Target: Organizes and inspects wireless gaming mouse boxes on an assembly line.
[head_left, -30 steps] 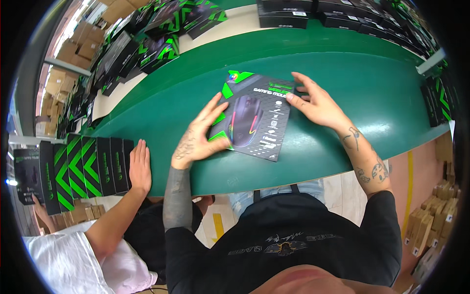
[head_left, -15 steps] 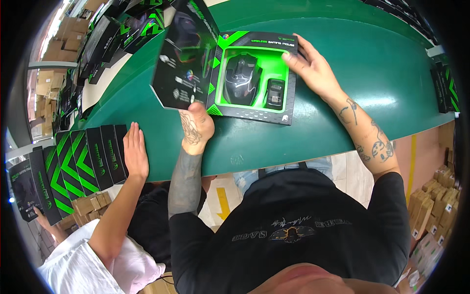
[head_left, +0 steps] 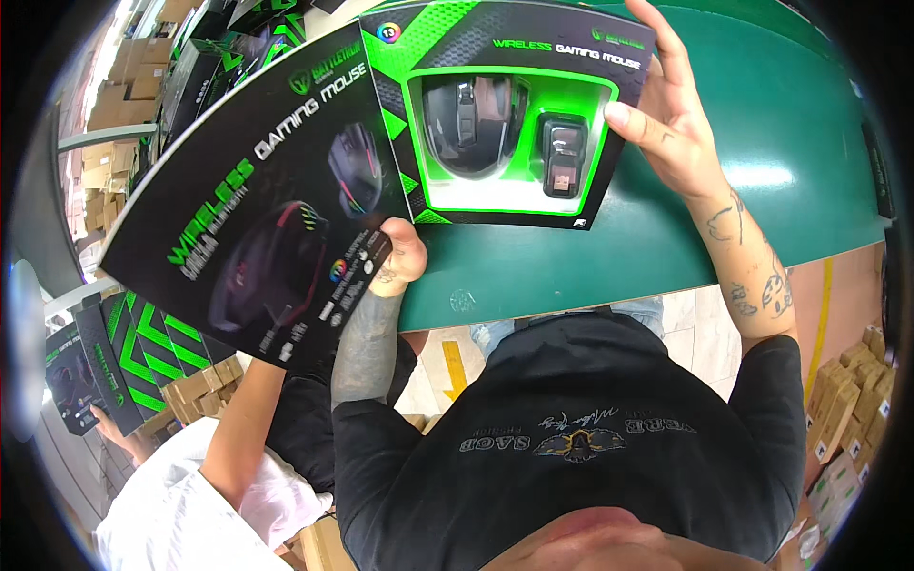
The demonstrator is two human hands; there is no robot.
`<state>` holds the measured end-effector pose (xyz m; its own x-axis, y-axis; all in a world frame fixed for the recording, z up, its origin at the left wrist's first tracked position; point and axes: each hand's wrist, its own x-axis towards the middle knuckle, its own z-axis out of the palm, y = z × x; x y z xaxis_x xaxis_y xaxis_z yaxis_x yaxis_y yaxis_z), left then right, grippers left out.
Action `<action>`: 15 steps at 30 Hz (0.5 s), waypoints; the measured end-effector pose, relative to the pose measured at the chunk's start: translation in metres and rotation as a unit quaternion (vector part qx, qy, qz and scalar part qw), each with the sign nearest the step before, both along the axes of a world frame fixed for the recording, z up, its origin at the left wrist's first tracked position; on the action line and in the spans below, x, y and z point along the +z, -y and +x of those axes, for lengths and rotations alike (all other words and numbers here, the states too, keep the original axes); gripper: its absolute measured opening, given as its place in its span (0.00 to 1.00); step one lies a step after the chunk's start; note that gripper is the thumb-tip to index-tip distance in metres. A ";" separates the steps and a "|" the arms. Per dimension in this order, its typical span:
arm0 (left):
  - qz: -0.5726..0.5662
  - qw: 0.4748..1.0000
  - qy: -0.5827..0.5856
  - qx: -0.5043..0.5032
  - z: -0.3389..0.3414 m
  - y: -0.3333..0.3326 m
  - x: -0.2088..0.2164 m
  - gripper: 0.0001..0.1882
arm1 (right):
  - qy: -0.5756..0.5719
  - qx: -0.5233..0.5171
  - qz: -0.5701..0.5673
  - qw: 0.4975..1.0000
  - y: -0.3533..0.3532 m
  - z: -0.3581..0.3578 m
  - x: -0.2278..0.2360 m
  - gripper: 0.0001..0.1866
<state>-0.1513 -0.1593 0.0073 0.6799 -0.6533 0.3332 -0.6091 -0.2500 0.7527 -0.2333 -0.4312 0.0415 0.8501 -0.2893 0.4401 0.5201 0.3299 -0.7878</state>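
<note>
Both my hands hold up a black and green mouse box whose front flap is swung out to the left. Through its window show a black computer mouse and, beside it, a small black piece with a USB plug. My left hand grips the lower edge near the fold, thumb in front and fingers hidden behind. Around the right side, my right hand is closed, its thumb on the front by the window.
The green table curves beneath the box. At the left, a co-worker in a white top has a hand at a row of similar boxes. More boxes are piled at far left; brown cartons stand at lower right.
The box has come up closer to my head, looking larger. Its flap has swung wider to the left, now showing its printed inner face and covering the co-worker's nearer hand.
</note>
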 end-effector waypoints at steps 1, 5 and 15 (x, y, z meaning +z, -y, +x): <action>-0.012 1.000 0.004 -0.019 -0.001 0.004 0.004 0.33 | -0.001 -0.002 0.001 1.000 0.006 0.001 -0.002 0.40; -0.062 0.994 0.027 -0.090 -0.001 0.012 0.020 0.40 | -0.049 0.047 0.058 0.996 0.010 0.001 0.009 0.49; -0.145 0.842 -0.518 0.032 0.010 0.015 0.025 0.52 | -0.288 0.104 -0.057 0.950 -0.004 0.000 -0.013 0.38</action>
